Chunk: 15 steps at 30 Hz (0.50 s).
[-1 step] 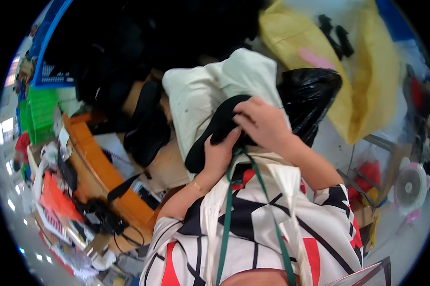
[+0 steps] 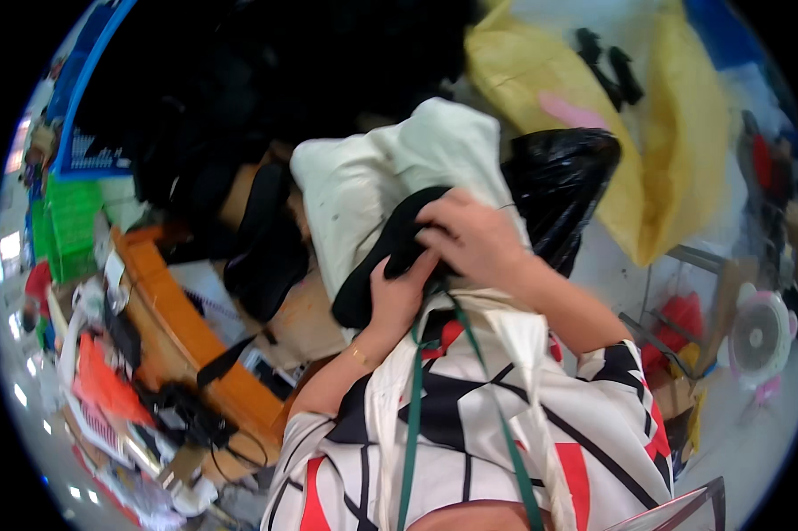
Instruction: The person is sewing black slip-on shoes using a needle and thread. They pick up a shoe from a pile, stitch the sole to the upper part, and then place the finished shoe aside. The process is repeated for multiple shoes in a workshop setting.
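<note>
A long, rounded black piece [image 2: 380, 257], soft-looking and shaped like a shoe or slipper, lies tilted over my lap; its exact kind is unclear. My left hand [image 2: 397, 296] grips its near side, thumb on top and the other fingers hidden beneath. My right hand [image 2: 474, 237] bends over the piece's upper right part, fingertips pinched on it close to the left thumb. Whatever small thing may be between those fingertips is hidden. Under the piece, a whitish cloth [image 2: 346, 190] covers my legs.
A heap of black pieces [image 2: 266, 80] fills the far side by a blue crate [image 2: 93, 146]. To the right are a black plastic bag [image 2: 562, 181], a yellow sack [image 2: 540, 71] and a white fan [image 2: 757, 341]. A wooden table edge [image 2: 195, 327] and clutter stand left.
The whole view has shifted slightly, so everything sits a little further left. Both hands stay on the black piece, with hardly any movement of the fingers.
</note>
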Motion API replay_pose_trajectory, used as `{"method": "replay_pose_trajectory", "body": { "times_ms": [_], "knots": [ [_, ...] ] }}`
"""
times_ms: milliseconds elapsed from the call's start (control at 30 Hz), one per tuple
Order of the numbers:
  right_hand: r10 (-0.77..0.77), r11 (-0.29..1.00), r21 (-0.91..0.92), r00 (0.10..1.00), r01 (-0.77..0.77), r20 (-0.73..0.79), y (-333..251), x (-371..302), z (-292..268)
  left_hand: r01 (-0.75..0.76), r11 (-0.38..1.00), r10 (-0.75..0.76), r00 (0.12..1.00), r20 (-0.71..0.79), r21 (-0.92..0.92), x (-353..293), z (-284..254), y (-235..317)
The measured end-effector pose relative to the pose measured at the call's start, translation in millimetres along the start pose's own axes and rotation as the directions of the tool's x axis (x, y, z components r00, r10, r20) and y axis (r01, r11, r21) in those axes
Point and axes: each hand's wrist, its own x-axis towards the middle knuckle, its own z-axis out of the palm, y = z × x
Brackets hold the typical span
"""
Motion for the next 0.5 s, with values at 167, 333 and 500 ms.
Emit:
{"method": "replay_pose_trajectory", "body": {
  "times_ms": [167,333,500],
  "knots": [
    [-0.085,0.974,0.195,0.987,0.111,-0.136,2,-7,7,-0.108,0.979,0.09,0.99,0.109,0.17,6,-15,-1],
    [0.288,0.656,0.744,0.953,-0.127,-0.091,-13,12,-16,-0.656,0.567,0.511,0.754,0.412,0.498,42,-43,33],
    [0.335,0.257,0.783,0.812,-0.566,0.478,-3,-25,-3,-0.664,0.363,-0.152,0.651,0.744,0.654,69,-52,59]
  ]
}}
